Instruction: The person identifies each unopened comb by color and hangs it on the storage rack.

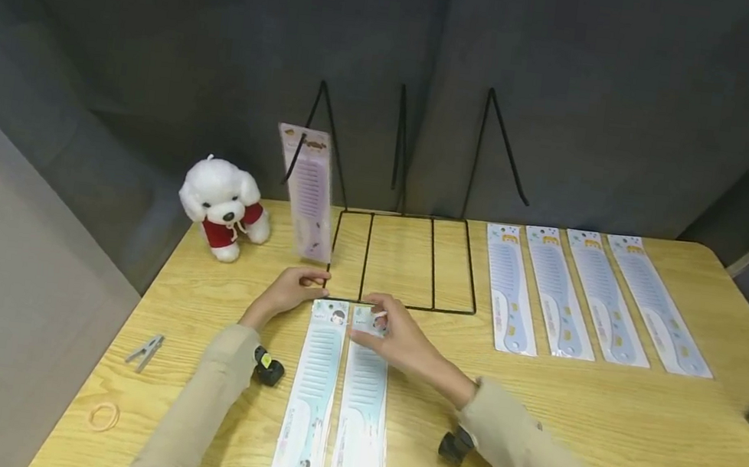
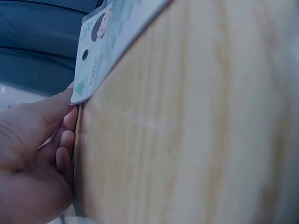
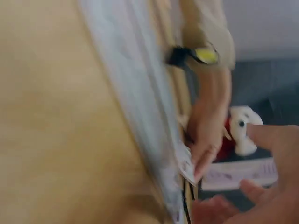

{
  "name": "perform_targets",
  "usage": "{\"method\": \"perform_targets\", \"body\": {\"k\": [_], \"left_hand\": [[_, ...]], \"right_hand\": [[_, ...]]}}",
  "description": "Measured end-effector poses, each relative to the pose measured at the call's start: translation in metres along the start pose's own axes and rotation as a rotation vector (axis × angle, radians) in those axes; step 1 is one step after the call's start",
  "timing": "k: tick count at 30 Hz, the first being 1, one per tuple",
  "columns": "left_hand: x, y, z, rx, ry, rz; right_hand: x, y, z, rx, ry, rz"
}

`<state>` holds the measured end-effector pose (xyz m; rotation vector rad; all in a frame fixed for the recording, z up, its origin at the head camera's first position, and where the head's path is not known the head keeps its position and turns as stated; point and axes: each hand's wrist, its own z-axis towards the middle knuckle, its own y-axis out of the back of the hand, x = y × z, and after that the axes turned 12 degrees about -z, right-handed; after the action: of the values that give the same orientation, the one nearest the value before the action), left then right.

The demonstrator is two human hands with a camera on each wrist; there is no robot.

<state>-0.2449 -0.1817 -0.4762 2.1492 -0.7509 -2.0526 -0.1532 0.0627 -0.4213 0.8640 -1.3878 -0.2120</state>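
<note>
Two pale-blue packaged combs (image 1: 335,398) flat, side by side; left hand (image 1: 288,291), right hand (image 1: 397,336) fingers relaxed, touching tops

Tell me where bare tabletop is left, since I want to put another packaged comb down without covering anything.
Bare wood lies between the wire rack and the four lilac combs, in front of those combs near the right forearm, and between the plush dog and the clothespin. It is crowded at the rack's front edge, where both hands meet the two blue combs.
</note>
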Motion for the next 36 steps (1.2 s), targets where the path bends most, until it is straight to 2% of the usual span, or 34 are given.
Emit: {"method": "perform_targets", "body": {"k": [3, 8, 15, 18, 23, 28, 33, 36], "left_hand": [[-0.002, -0.001, -0.001, 0.001, -0.003, -0.011], [-0.002, -0.001, -0.001, 0.002, 0.005, -0.007], [0.002, -0.001, 0.001, 0.008, 0.006, -0.009], [0.003, 0.001, 0.000, 0.011, -0.023, -0.027], [0.004, 0.003, -0.003, 0.020, -0.095, -0.036], [0.004, 0.000, -0.003, 0.006, -0.048, -0.019], [0.003, -0.001, -0.001, 0.001, -0.035, 0.008], [0.004, -0.001, 0.000, 0.002, -0.031, -0.006]], "right_hand": [[-0.005, -0.010, -0.023, 0.019, -0.030, -0.145], [-0.012, -0.019, -0.044, 0.075, 0.010, -0.367], [-0.010, -0.026, -0.052, 0.111, 0.016, -0.521], [-0.007, -0.028, -0.055, 0.104, 0.018, -0.553], [-0.001, -0.025, -0.063, 0.123, -0.047, -0.483], [-0.008, -0.019, -0.074, 0.142, -0.103, -0.309], [-0.018, -0.007, -0.083, 0.165, -0.123, -0.130], [-0.018, 0.002, -0.088, 0.134, -0.121, -0.070]]}}
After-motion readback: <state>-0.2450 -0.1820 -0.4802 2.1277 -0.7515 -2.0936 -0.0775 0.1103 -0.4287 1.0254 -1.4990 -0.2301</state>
